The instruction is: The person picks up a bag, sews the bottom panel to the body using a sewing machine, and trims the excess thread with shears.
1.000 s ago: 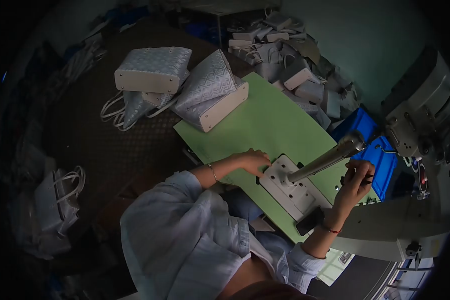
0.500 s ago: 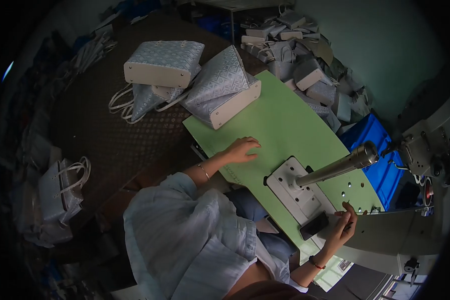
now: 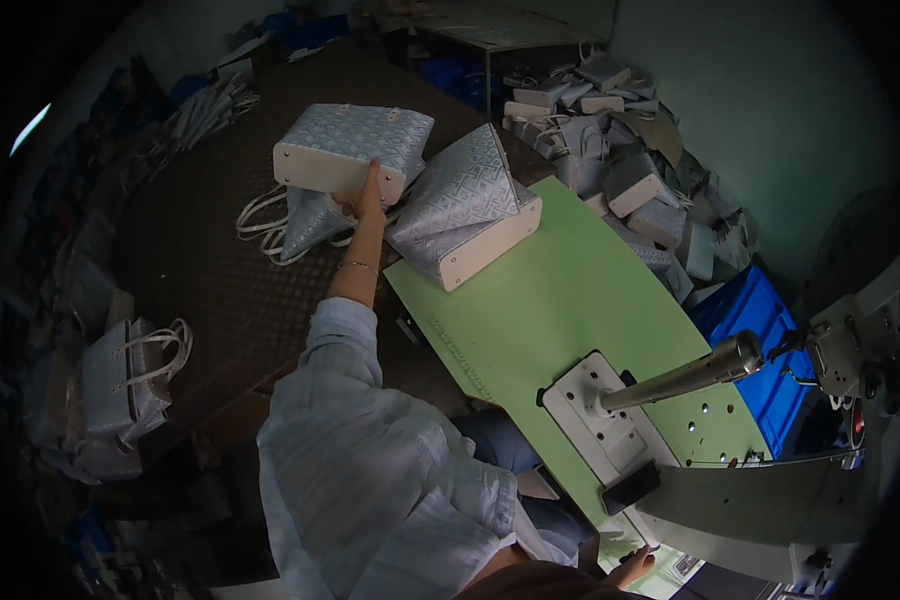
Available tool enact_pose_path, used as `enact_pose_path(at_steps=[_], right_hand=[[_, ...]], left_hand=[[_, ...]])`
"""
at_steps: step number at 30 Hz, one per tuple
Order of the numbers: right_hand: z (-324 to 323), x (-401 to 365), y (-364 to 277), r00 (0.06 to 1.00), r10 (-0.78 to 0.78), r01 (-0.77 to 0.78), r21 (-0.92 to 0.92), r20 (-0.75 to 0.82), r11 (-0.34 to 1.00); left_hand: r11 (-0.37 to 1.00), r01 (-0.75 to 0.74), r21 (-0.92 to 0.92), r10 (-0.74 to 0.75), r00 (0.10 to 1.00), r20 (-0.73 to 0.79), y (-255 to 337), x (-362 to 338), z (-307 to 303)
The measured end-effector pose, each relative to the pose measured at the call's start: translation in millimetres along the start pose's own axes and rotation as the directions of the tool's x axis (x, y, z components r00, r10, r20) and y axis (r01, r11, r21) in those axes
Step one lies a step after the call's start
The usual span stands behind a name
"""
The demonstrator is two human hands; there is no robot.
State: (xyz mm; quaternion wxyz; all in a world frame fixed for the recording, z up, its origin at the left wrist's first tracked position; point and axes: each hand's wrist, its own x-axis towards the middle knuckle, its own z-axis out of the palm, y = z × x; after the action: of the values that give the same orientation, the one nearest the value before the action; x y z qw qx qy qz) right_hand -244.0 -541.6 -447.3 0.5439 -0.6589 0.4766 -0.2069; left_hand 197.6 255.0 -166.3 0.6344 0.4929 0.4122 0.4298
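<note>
My left hand (image 3: pixel 368 198) is against the cream base of a silver patterned bag (image 3: pixel 355 135), its fingers apart and partly hidden at the base's lower edge. Another silver bag (image 3: pixel 462 190) leans beside it, its cream base on the green table (image 3: pixel 490 320). Below the first bag, a further bag (image 3: pixel 310 222) with cream handles is partly covered. At the bottom, my right hand (image 3: pixel 632 568) is low by the near edge of the table, fingers pressed together; what they hold, if anything, is too small to tell.
A metal post (image 3: pixel 670 384) rises from a white plate on the table, with a black phone (image 3: pixel 631 488) beside it. A blue crate (image 3: pixel 755 350) stands behind, near a machine head (image 3: pixel 850 345). Bags are piled (image 3: pixel 635 185) by the wall; another bag (image 3: pixel 125 380) stands at left.
My left hand has left the space over the green table and reached forward to the bag's base. My right hand has moved down from beside the phone. The view has shifted slightly.
</note>
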Motion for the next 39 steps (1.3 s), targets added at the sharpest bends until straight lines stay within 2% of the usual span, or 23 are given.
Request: enact_pose_path(at_steps=[2,4,6,8,9,11,12,13,15,16,17,23,24,25,26,27,30,32,33,34,36,38,39], right_hand=[[1,10,1,0.999,-0.006,0.005,-0.032,-0.042,0.999],[8,12,-5,0.985,-0.154,0.139,-0.171,-0.078,0.975],[13,22,12,0.978,-0.195,0.173,-0.232,-0.075,0.957],[28,10,13,0.946,-0.323,0.273,-0.493,-0.018,0.826],[35,5,13,0.926,-0.377,0.313,-0.608,0.023,0.73],[37,1,13,0.924,-0.381,0.317,-0.643,0.042,0.697],[36,-2,11,0.92,-0.386,0.326,-0.679,0.067,0.658],[37,-5,9,0.92,-0.385,0.325,-0.678,0.067,0.659],[41,-13,3,0.918,-0.384,0.22,-0.679,-0.099,0.7],[42,-20,-10,0.918,-0.384,0.219,-0.677,-0.101,0.702],[42,-28,-24,0.915,-0.385,0.211,-0.67,-0.121,0.712],[51,-29,-39,0.881,-0.451,0.294,-0.581,-0.143,0.759],[56,-34,-46,0.885,-0.441,0.303,-0.533,-0.151,0.79],[60,-34,-46,0.885,-0.44,0.303,-0.529,-0.153,0.793],[63,-34,-43,0.857,-0.497,0.364,-0.524,-0.136,0.77],[66,-34,-42,0.825,-0.552,0.422,-0.519,-0.119,0.743],[66,-33,-41,0.835,-0.542,0.42,-0.533,-0.09,0.735],[64,-33,-40,0.841,-0.538,0.428,-0.533,-0.061,0.73],[64,-38,-46,0.879,-0.467,0.381,-0.449,-0.095,0.808],[64,-42,-50,0.913,-0.39,0.326,-0.36,-0.12,0.874],[62,-48,-49,0.909,-0.393,0.32,-0.378,-0.135,0.869],[59,-53,-46,0.905,-0.398,0.313,-0.396,-0.152,0.863],[58,-54,-46,0.89,-0.44,0.35,-0.443,-0.116,0.825]], left_hand=[[0.996,0.076,0.042,-0.07,0.99,-0.123,5,16,9],[0.996,0.053,0.074,-0.044,0.992,-0.119,-9,43,13],[0.994,0.029,0.106,-0.017,0.993,-0.117,-24,63,16],[0.991,0.013,0.133,0.009,0.987,-0.158,-32,65,12],[0.992,0.009,0.129,0.011,0.989,-0.15,-29,59,10],[0.995,0.071,-0.077,-0.066,0.996,0.06,-13,38,-2],[0.995,0.07,-0.075,-0.065,0.996,0.062,-8,32,-4],[0.988,0.115,-0.101,-0.109,0.992,0.058,-2,27,-5],[0.979,0.157,-0.131,-0.15,0.987,0.059,-4,31,-10],[0.951,0.253,-0.18,-0.2,0.942,0.269,-8,42,-18],[0.912,0.355,-0.205,-0.227,0.854,0.468,-15,50,-25],[0.803,0.476,-0.359,-0.19,0.775,0.603,4,-19,-61],[0.805,0.472,-0.36,-0.185,0.776,0.603,3,-27,-66],[0.799,0.515,-0.31,-0.22,0.73,0.647,2,-35,-70],[0.79,0.556,-0.257,-0.256,0.681,0.686,1,-44,-73],[0.791,0.556,-0.257,-0.254,0.68,0.688,-1,-54,-74],[0.828,0.505,-0.244,-0.219,0.692,0.687,-1,-79,-72],[0.847,0.483,-0.223,-0.177,0.651,0.738,0,-87,-69],[0.847,0.483,-0.221,-0.177,0.649,0.74,1,-89,-67],[0.842,0.492,-0.223,-0.155,0.614,0.774,2,-91,-64],[0.835,0.503,-0.222,-0.131,0.574,0.808,7,-96,-61],[0.812,0.538,-0.225,-0.079,0.484,0.871,16,-106,-57],[0.812,0.54,-0.223,-0.079,0.48,0.873,18,-112,-54]])
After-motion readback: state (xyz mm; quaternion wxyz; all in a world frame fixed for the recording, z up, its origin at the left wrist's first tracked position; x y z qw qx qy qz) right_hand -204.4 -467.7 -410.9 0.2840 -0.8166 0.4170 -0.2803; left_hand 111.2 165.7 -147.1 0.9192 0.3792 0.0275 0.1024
